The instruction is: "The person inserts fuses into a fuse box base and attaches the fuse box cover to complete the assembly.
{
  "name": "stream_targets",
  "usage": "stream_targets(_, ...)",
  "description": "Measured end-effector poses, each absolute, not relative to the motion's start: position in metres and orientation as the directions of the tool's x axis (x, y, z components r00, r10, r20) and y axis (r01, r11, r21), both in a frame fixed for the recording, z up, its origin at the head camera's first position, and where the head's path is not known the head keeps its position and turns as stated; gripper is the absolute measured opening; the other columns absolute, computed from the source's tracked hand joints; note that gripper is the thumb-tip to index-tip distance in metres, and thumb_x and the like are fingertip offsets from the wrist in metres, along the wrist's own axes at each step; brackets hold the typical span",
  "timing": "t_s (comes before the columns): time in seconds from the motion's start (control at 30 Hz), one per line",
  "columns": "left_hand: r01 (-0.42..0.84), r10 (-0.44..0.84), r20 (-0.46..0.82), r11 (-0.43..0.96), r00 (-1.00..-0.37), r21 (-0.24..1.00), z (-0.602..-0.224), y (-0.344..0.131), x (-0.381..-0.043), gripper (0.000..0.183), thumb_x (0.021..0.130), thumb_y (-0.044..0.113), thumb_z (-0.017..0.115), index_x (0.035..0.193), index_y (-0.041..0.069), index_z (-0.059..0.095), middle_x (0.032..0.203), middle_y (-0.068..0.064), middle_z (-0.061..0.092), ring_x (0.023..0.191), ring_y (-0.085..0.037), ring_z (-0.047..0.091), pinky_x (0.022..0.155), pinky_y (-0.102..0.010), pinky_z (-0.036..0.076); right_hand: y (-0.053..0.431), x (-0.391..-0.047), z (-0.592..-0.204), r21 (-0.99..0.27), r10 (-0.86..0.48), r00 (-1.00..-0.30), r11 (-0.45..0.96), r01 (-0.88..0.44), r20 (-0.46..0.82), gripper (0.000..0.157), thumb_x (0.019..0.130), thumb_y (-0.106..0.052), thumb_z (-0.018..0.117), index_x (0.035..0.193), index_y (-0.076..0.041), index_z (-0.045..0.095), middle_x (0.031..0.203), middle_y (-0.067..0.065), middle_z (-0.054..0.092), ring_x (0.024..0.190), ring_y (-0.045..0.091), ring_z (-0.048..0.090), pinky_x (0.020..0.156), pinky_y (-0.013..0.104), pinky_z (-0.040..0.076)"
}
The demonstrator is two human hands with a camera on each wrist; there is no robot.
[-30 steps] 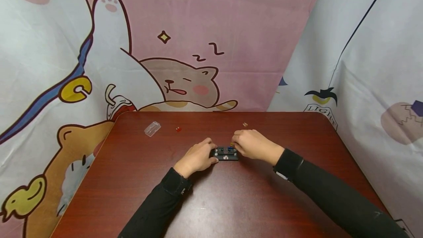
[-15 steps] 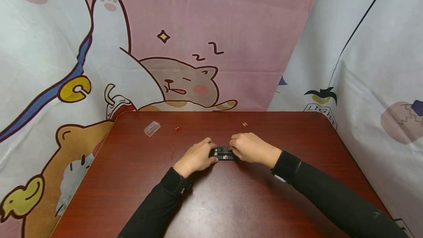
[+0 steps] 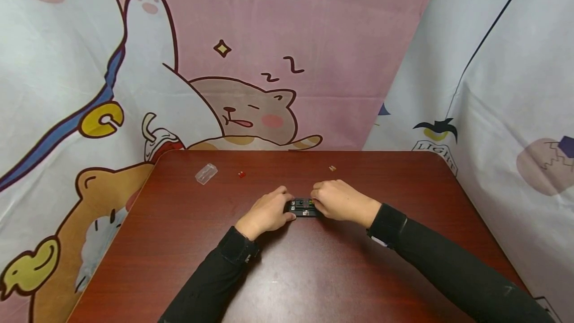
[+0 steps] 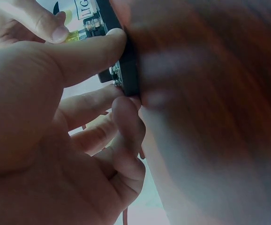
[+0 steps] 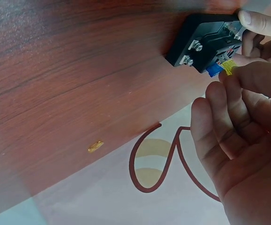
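Observation:
A small black fuse block (image 3: 306, 213) with metal screw terminals lies on the table. My left hand (image 3: 264, 214) grips its left end, thumb on the near edge and fingers at the far side. At the block's right end, my right hand (image 3: 340, 200) pinches a yellow blade fuse (image 5: 229, 67) between thumb and index finger. The yellow fuse is right at the block's slots, its lower part hidden. Beside it, a blue blade fuse (image 5: 214, 70) sits in the block. In the left wrist view, the thumb covers part of the block (image 4: 130, 70).
A clear plastic cover (image 3: 206, 174) lies at the back left of the brown table (image 3: 188, 263). To its right is a small red fuse (image 3: 241, 174). A tan fuse (image 3: 332, 168) lies behind my right hand. A cartoon-print cloth hangs behind the table.
My right hand has shifted slightly left and down with the yellow fuse, now covering the block's right end; it has barely moved in the last half second. The left hand keeps its place.

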State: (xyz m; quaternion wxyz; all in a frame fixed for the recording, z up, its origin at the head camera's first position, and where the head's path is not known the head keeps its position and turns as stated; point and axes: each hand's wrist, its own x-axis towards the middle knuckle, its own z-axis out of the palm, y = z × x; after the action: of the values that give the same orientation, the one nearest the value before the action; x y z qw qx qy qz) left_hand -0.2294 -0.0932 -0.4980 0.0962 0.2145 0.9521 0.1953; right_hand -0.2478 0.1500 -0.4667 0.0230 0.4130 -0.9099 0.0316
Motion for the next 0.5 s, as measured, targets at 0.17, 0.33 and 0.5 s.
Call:
stream_targets(0.17, 0.369, 0.445, -0.105, 0.835, -0.890, 0.408, -0.4985, -0.0927, -0.2302, 0.047, 0.100, 0.035, 0.085, 0.141, 0.017, 0.074, 0.129, -0.001, 0.064, 0.097, -0.021, 0.067, 0.088, -0.044, 0.058, 0.1493, -0.2478, -0.4667, -0.027, -0.748, -0.660, 0.660, -0.751, 0.067, 0.009, 0.104, -0.020, 0.076, 0.099, -0.016, 0.081, 0.088, -0.004, 0.070, 0.074, 0.009, 0.062, 0.066, 0.032, 0.056)
stream_targets(0.33, 0.373, 0.447, -0.098, 0.833, -0.889, 0.408, -0.4995, -0.0928, -0.2307, 0.047, 0.099, 0.035, 0.085, 0.141, 0.016, 0.074, 0.129, -0.001, 0.065, 0.098, -0.022, 0.068, 0.089, -0.044, 0.058, 0.1488, -0.2465, -0.4657, -0.029, -0.750, -0.658, 0.658, -0.752, 0.069, 0.008, 0.104, -0.019, 0.077, 0.098, -0.015, 0.082, 0.087, -0.004, 0.070, 0.073, 0.008, 0.061, 0.065, 0.031, 0.056)
stream_targets(0.5, 0.376, 0.448, -0.096, 0.833, -0.889, 0.405, -0.4988, -0.0927, -0.2305, 0.047, 0.099, 0.036, 0.085, 0.141, 0.016, 0.074, 0.128, -0.001, 0.064, 0.096, -0.021, 0.068, 0.088, -0.043, 0.058, 0.1477, -0.2452, -0.4631, -0.040, -0.751, -0.657, 0.656, -0.754, 0.071, 0.009, 0.103, -0.019, 0.078, 0.096, -0.014, 0.081, 0.085, -0.003, 0.069, 0.071, 0.009, 0.059, 0.063, 0.031, 0.054)
